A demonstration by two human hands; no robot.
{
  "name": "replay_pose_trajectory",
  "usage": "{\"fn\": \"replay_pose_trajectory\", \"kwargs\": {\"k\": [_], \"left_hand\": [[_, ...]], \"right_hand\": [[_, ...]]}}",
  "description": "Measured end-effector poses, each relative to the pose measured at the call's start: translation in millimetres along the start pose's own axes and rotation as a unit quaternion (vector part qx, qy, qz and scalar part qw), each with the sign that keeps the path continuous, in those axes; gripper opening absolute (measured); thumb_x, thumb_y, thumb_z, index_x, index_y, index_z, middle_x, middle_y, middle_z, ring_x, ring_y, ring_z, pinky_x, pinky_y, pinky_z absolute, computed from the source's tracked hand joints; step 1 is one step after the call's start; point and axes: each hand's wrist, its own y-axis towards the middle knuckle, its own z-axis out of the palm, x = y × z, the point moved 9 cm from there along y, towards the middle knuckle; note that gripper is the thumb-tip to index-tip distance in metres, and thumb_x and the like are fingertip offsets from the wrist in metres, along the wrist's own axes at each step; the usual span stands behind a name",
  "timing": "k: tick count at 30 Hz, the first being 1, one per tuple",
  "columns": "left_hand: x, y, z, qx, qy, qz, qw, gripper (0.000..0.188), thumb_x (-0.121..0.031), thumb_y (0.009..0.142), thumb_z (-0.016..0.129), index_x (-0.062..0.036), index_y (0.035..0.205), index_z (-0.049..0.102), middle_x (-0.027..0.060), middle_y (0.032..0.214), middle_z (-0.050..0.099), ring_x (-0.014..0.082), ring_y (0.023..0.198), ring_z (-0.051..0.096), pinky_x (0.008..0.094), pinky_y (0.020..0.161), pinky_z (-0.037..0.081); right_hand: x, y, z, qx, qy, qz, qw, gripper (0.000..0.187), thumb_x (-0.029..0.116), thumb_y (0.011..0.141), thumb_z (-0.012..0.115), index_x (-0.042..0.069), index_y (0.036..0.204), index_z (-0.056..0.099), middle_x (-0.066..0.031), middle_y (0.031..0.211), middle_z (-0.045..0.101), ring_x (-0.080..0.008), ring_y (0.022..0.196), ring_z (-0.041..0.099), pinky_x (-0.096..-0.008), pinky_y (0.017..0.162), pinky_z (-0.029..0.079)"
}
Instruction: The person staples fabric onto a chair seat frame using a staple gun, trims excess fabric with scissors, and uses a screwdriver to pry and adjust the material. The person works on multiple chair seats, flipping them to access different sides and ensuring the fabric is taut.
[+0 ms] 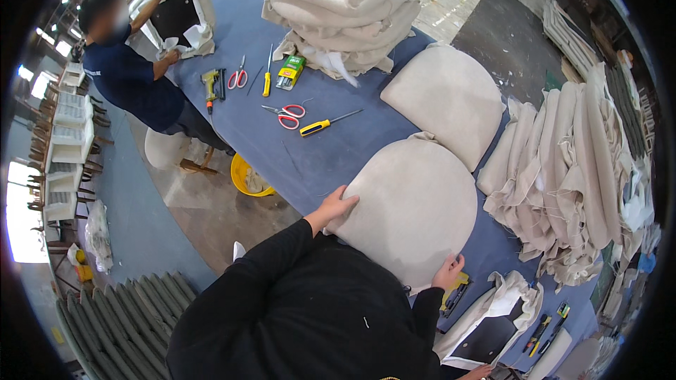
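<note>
A beige fabric-covered seat cushion (415,200), rounded on its far side, lies in front of me at the table's edge. My left hand (334,207) grips its left edge, with the thumb over the top. At the near right edge my right hand (448,272) holds the same cushion, its fingers curled at the rim. Just beyond lies a second beige seat cushion (447,98), touching or nearly touching the first. A yellow and black staple gun (456,294) rests beside my right hand, partly hidden by it.
On the blue table (246,116) are red-handled scissors (287,117), a yellow screwdriver (317,127), a staple gun (210,86) and a staple box (290,72). Covered seats (345,10) are stacked beyond; more (556,169) stand right. A co-worker (134,70) handles a seat. Another person's hand (480,372) shows below.
</note>
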Motion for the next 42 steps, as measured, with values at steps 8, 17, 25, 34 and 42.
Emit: {"fn": "replay_pose_trajectory", "kwargs": {"k": [8, 17, 25, 34, 42], "left_hand": [[-27.0, 5.7, -9.5, 0.041, -0.071, 0.045, 0.996, 0.074, -0.045, 0.096, 0.086, -0.0008, 0.151, 0.064, 0.016, 0.138, 0.074, 0.0258, 0.123, 0.073, 0.0417, 0.104, 0.057], [-137.8, 41.3, 4.3, 0.461, -0.006, -0.01, 0.887, 0.067, -0.061, 0.107, 0.069, 0.0006, 0.13, 0.079, 0.0093, 0.12, 0.08, 0.0182, 0.102, 0.076, 0.0364, 0.092, 0.059], [-118.7, 175.0, -182.2, -0.161, 0.425, 0.366, 0.812, 0.05, -0.038, 0.091, 0.085, -0.0094, 0.127, 0.065, 0.0146, 0.113, 0.071, 0.0388, 0.116, 0.068, 0.0573, 0.098, 0.052], [-155.8, 67.3, -207.7, 0.013, -0.235, 0.256, 0.938, 0.028, -0.025, 0.112, 0.069, -0.0036, 0.129, 0.065, 0.0046, 0.087, 0.063, 0.0102, 0.064, 0.059, 0.0295, 0.056, 0.046], [-243.5, -68.7, -176.5, -0.001, -0.245, 0.486, 0.839, 0.034, -0.021, 0.105, 0.07, 0.0041, 0.128, 0.073, 0.0089, 0.093, 0.069, 0.0173, 0.073, 0.062, 0.032, 0.071, 0.052]], "right_hand": [[132.9, 3.3, -11.7, 0.08, -0.029, -0.206, 0.975, 0.077, 0.029, 0.113, 0.063, 0.002, 0.176, 0.029, -0.0191, 0.18, 0.034, -0.0315, 0.165, 0.034, -0.0434, 0.135, 0.023], [466.2, -248.8, -45.0, -0.162, -0.29, -0.449, 0.83, 0.052, 0.04, 0.112, 0.053, -0.001, 0.131, 0.079, -0.0281, 0.147, 0.068, -0.0357, 0.126, 0.066, -0.0472, 0.111, 0.048], [532.5, -219.7, 161.6, -0.056, -0.296, -0.463, 0.833, 0.038, 0.038, 0.113, 0.058, 0.009, 0.123, 0.079, -0.0186, 0.116, 0.079, -0.0399, 0.11, 0.075, -0.0472, 0.093, 0.058], [594.5, -185.0, 228.5, 0.086, -0.318, -0.483, 0.811, 0.05, 0.049, 0.107, 0.066, 0.008, 0.134, 0.073, -0.0195, 0.124, 0.078, -0.0411, 0.115, 0.073, -0.0472, 0.099, 0.057], [607.6, -174.8, 267.0, 0.097, -0.377, -0.514, 0.764, 0.078, 0.056, 0.089, 0.085, 0.01, 0.149, 0.066, -0.0198, 0.135, 0.076, -0.0415, 0.124, 0.072, -0.0464, 0.105, 0.056]]}}
